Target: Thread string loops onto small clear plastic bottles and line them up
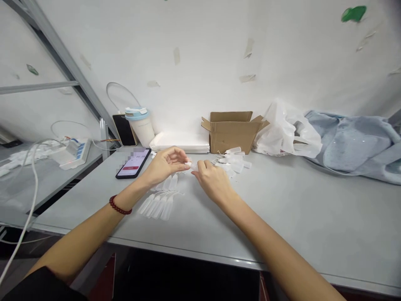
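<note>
Between my two hands is a small translucent white plastic tube (194, 167), held level just above the table. The fingertips of my left hand (169, 163) are closed on its white left end. My right hand (213, 180) pinches the body from the other side, hiding part of it. Below my left hand, a row of similar tubes (156, 205) with thin pale tails lies side by side. A second group of tubes (169, 184) sits just behind that row, partly covered by my left hand. A loose heap of tubes (233, 162) lies beyond my right hand.
An open cardboard box (231, 133) stands against the wall, beside a white plastic bag (286, 131) and light-blue cloth (354, 140). Left are a lit phone (133, 164), a dark-screened phone (124, 130), a lidded cup (140, 127) and a flat white stack (180, 143).
</note>
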Tool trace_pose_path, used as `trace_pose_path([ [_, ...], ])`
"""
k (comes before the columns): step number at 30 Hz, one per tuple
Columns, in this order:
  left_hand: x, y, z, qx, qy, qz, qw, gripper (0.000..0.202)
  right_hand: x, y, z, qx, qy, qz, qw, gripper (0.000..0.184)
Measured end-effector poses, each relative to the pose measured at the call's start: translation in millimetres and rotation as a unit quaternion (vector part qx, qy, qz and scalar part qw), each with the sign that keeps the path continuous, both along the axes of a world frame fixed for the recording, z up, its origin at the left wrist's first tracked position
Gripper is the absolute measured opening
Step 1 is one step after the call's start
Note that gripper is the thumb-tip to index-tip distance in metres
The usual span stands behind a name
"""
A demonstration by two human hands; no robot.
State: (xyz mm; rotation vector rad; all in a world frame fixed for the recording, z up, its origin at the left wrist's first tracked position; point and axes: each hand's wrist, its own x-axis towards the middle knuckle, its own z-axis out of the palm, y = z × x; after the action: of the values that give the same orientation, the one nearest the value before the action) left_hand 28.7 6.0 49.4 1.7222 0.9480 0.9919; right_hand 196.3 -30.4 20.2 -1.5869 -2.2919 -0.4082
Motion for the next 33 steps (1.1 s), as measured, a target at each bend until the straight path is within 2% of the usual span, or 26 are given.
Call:
trace_pose_path([
  [5, 1.8, 3.6, 0.6, -0.06, -0.004, 0.005, 0.998, 0.026, 3.0, 1.4, -3.0, 0.078, -0.018, 0.008, 0.997, 0.016],
  [9, 2.9, 0.3, -5.9, -0.122, -0.081, 0.009, 0.989, 0.019, 3.2, 1.1, -5.3, 0.16, -0.015, 0.022, 0.987, 0.018],
  [13, 2.2, -3.2, -11.3, -0.191, -0.092, -0.02, 0.977, 0.024, 2.5, 1.2, -5.3, 0.199, -0.01, 0.035, 0.979, 0.021],
  [15, 0.8, -3.8, -11.7, -0.198, -0.073, -0.034, 0.977, 0.028, 2.4, 1.2, -3.7, 0.181, -0.011, 0.039, 0.983, 0.021],
  [17, -0.5, -4.0, -11.3, -0.169, -0.054, -0.033, 0.984, 0.026, 2.6, 1.2, -1.4, 0.141, -0.019, 0.041, 0.989, 0.02],
  [21, -0.8, -5.3, -12.3, -0.07, -0.006, 0.01, 0.997, 0.024, 2.6, 1.7, 2.5, 0.061, -0.028, 0.041, 0.997, 0.015],
  [24, -0.1, -6.2, -16.8, -0.041, -0.022, 0.042, 0.998, 0.028, 2.3, 2.2, 2.6, 0.031, -0.016, 0.034, 0.999, 0.014],
  [28, -0.7, -5.6, -21.5, -0.056, -0.05, 0.026, 0.997, 0.027, 1.6, 2.3, -0.2, 0.03, 0.007, 0.029, 0.999, 0.015],
  [33, -0.6, -5.5, -20.8, -0.151, -0.068, -0.013, 0.986, 0.032, 1.6, 2.2, -1.3, 0.054, 0.011, 0.032, 0.998, 0.017],
])
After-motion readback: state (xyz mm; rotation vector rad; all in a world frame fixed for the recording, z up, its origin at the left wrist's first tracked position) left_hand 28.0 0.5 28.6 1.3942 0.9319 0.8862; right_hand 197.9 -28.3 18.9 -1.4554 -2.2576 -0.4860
